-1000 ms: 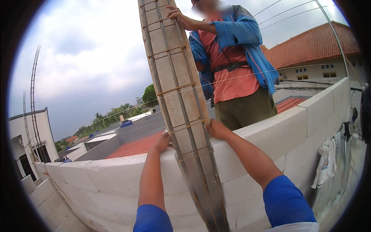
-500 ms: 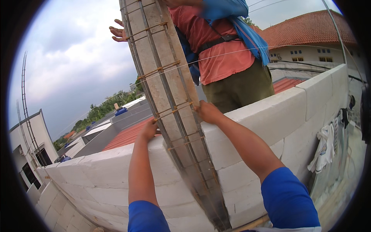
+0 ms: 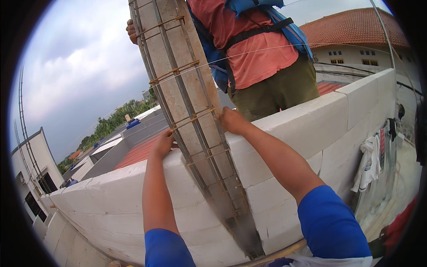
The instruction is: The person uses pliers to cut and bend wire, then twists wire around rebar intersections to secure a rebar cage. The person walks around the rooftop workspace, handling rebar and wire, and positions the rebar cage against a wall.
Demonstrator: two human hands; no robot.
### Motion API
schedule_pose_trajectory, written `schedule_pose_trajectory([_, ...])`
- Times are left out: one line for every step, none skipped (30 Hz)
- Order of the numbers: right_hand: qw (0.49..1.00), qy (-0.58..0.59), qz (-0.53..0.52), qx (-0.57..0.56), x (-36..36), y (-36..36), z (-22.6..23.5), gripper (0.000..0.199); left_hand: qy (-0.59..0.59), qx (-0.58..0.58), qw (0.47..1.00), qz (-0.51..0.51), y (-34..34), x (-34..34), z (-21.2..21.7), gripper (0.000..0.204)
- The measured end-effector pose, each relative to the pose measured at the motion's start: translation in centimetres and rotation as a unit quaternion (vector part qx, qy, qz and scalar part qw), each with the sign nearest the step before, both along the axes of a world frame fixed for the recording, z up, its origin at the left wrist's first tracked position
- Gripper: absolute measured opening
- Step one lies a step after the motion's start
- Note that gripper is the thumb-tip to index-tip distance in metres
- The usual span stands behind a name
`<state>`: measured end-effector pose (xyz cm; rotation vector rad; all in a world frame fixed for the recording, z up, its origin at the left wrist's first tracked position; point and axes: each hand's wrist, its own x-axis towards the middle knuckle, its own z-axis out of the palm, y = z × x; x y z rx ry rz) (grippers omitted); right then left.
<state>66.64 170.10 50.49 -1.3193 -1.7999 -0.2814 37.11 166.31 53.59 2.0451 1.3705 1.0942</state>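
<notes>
A tall cage of steel reinforcing bars (image 3: 184, 102) with rusty ties stands upright against a grey formwork board (image 3: 164, 44), set in a gap of the white block wall (image 3: 307, 129). My left hand (image 3: 163, 142) grips the cage's left edge at the wall top. On the right edge my right hand (image 3: 229, 120) holds the bars at about the same height. Behind the wall stands another person (image 3: 262, 53) in a red shirt, blue jacket and olive trousers, with one hand (image 3: 131, 31) on the board's far left side.
A thin white string (image 3: 267, 49) runs level across the cage and the other person. Clothes (image 3: 369, 160) hang at the wall's right end. Beyond lie red tiled roofs (image 3: 356, 26), a white building (image 3: 31, 178) at left, trees and cloudy sky.
The view has tilted down and moved closer. Both my hands stay on the cage at wall height. The other person's hand has shifted along the board's left side.
</notes>
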Motion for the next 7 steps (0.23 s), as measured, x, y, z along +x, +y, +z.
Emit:
schedule_pose_trajectory([1.0,0.0,0.023,-0.019,-1.5,-0.9,0.0,0.028,-0.004,-0.011,1.0,0.015,-0.4,-1.2,-0.1,0.038])
schedule_pose_trajectory([0.999,-0.003,0.037,-0.039,-2.4,-3.7,0.8,0.03,-0.012,-0.022,0.999,0.023,-0.3,-2.1,-0.4,0.038])
schedule_pose_trajectory([0.997,-0.006,0.047,-0.055,-2.8,-5.2,1.4,0.032,-0.008,-0.032,0.999,0.034,-0.4,-2.7,-0.5,0.039])
schedule_pose_trajectory([0.997,0.025,0.05,-0.048,-2.6,-5.1,1.5,0.033,-0.006,-0.036,0.999,0.037,-0.6,-2.4,0.1,0.039])
schedule_pose_trajectory([0.996,0.054,0.049,-0.042,-2.3,-4.7,1.3,0.036,-0.005,-0.042,0.998,0.036,-0.1,-2.1,0.2,0.04])
schedule_pose_trajectory([0.995,0.082,0.048,-0.036,-2.1,-4.2,1.0,0.04,-0.009,-0.044,0.998,0.033,0.3,-1.9,0.1,0.042])
schedule_pose_trajectory([0.994,0.082,0.052,-0.047,-2.6,-4.0,0.1,0.04,-0.011,-0.047,0.998,0.034,0.5,-2.1,-0.1,0.044])
